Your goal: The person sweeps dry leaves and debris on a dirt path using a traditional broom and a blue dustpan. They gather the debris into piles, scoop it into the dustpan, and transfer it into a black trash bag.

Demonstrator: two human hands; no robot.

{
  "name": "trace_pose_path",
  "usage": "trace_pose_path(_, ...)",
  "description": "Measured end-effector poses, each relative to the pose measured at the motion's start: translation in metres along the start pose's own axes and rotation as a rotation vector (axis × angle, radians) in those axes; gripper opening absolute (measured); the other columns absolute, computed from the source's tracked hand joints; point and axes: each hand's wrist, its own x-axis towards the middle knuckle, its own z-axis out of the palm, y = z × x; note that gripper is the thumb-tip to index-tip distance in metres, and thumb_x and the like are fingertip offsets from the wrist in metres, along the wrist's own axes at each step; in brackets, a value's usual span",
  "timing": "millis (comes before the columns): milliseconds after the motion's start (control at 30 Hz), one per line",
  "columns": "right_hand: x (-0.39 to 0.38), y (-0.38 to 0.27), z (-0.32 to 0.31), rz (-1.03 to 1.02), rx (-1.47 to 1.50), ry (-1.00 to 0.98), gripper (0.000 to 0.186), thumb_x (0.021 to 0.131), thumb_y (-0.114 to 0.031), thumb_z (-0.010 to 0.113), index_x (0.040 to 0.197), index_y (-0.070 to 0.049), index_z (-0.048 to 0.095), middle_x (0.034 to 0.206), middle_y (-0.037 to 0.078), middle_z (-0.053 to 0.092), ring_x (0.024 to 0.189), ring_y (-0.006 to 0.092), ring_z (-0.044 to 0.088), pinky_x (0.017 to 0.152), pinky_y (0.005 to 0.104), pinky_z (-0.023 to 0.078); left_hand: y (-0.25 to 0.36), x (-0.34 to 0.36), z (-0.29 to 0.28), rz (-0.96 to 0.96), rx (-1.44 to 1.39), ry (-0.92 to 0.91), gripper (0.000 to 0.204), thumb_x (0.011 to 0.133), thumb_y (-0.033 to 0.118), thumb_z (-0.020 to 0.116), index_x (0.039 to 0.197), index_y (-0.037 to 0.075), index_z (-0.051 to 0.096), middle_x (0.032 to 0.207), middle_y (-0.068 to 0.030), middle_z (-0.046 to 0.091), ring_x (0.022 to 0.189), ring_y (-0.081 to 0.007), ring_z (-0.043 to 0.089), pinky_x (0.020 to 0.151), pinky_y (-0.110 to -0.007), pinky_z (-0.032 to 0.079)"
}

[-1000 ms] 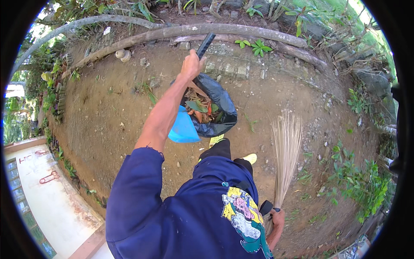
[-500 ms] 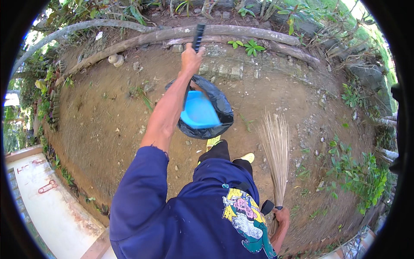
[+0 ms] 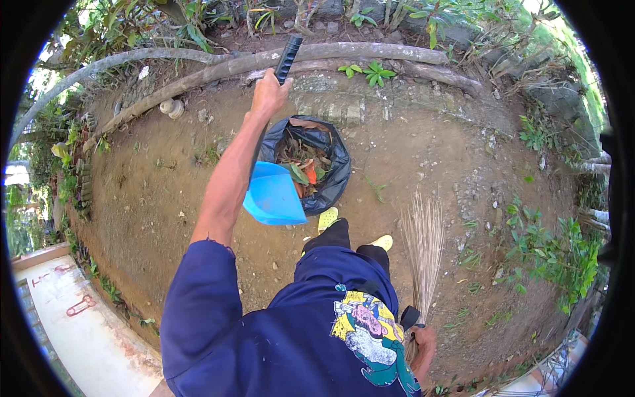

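Observation:
My left hand (image 3: 270, 94) grips the black ribbed handle of a blue dustpan (image 3: 275, 197), arm stretched forward. The pan hangs over the near left side of a black bin bag (image 3: 339, 159) standing with its mouth wide. Inside the bag lie dry leaves (image 3: 308, 171), some green and orange among the brown. Low on my right side, my right hand (image 3: 424, 339) is closed round the grip end of a stick broom (image 3: 423, 251), its pale bristles fanning forward. My left forearm covers part of the dustpan's handle.
Logs (image 3: 344, 50) border the far side of the bare dirt ground (image 3: 165, 198). A small pale stone-like ornament (image 3: 173, 108) sits by them. Leafy shrubs (image 3: 552, 258) grow at the right. A white low wall (image 3: 86, 317) stands at the lower left. My yellow shoes (image 3: 327, 219) are beside the bag.
The dustpan has moved left and nearer, from over the bag's mouth to its side, uncovering the leaves inside. My left hand shifted left with it. The broom stays in my right hand.

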Motion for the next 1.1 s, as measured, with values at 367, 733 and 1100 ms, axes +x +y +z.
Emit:
trace_pose_path(367,0.038,-0.158,-0.033,-0.252,0.034,0.097,0.043,0.079,-0.025,0.08,0.11,0.003,0.069,0.095,0.023,0.074,0.091,0.0373,0.075,0.078,0.0481,0.057,0.037,-0.085,-0.086,0.056,0.014,-0.111,0.036,0.094,0.029,0.07,0.105,-0.004,0.06,0.084,-0.0301,0.07,0.085,-0.0448,0.073,0.075,-0.052,0.054)
trace_pose_path(733,0.14,-0.425,-0.055,-0.648,-0.371,0.141,0.039,0.081,-0.026,0.075,0.113,-0.003,0.072,0.113,0.022,0.074,0.106,0.0358,0.073,0.088,0.0474,0.058,-0.141,-0.325,-0.063,-0.361,0.256,-0.267,0.033,0.088,0.022,0.073,0.099,-0.007,0.06,0.087,-0.0343,0.068,0.086,-0.0517,0.069,0.075,-0.056,0.054)
trace_pose_path(1100,0.054,-0.275,-0.202,-0.767,-0.5,0.239,0.037,0.075,-0.026,0.08,0.102,-0.004,0.068,0.098,0.023,0.073,0.094,0.0433,0.07,0.082,0.0511,0.054,-0.253,-0.505,-0.044,-0.78,0.25,-0.198,0.036,0.088,0.026,0.071,0.096,-0.008,0.065,0.088,-0.0338,0.07,0.087,-0.0487,0.072,0.075,-0.054,0.056)
